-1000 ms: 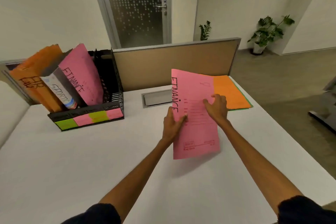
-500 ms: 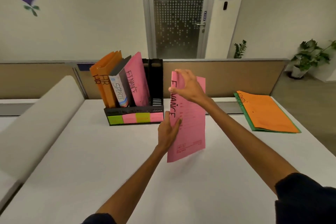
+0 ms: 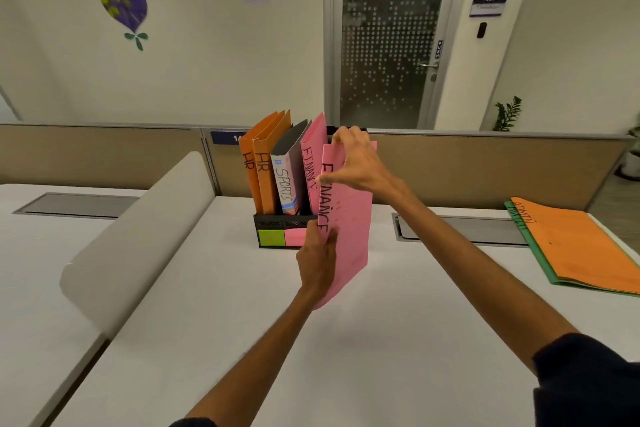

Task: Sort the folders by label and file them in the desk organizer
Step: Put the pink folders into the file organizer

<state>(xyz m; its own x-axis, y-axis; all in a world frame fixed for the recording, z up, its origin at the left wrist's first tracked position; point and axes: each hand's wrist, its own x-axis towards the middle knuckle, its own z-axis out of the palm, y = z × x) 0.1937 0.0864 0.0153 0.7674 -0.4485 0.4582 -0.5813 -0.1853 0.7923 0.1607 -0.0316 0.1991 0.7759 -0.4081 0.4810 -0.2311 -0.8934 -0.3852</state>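
Your left hand [image 3: 317,262] pinches the lower spine edge of a pink FINANCE folder [image 3: 348,229], thumb on the front face. Your right hand [image 3: 356,163] clamps the same folder near its top, fingers curled over the upper edge. The folder stands nearly upright in the air, in front of the right part of the black organizer [image 3: 277,224] and above the white desk [image 3: 242,322].

In the organizer you have four items, all leaning left — two orange HR folders [image 3: 265,177], one grey SPORTS binder [image 3: 289,180] and one pink FINANCE file [image 3: 311,156]. Two sticky labels show on its front, one green [image 3: 271,238] and one pink [image 3: 294,236]; your hand and the folder hide the rest.

Well off to the right lie two more folders, stacked flat — an orange ADMIN one [image 3: 581,246] on a green one [image 3: 535,253] whose label is mostly covered.
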